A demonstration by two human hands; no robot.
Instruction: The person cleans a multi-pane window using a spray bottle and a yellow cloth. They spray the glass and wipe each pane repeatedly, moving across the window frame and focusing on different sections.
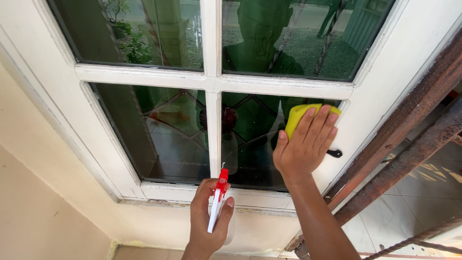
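The right hand (305,144) presses flat on a yellow cloth (301,115) at the lower right glass pane's (250,144) top-right corner; the left hand (209,219) grips a red-and-white spray bottle (217,202) below the white window frame's (211,86) bottom rail.

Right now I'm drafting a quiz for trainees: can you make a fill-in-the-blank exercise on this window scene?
1. The right hand presses a ____ cloth against the glass.
2. The left hand grips a spray bottle with a ____ trigger.
3. The window frame is painted ____.

Missing words: yellow; red; white.
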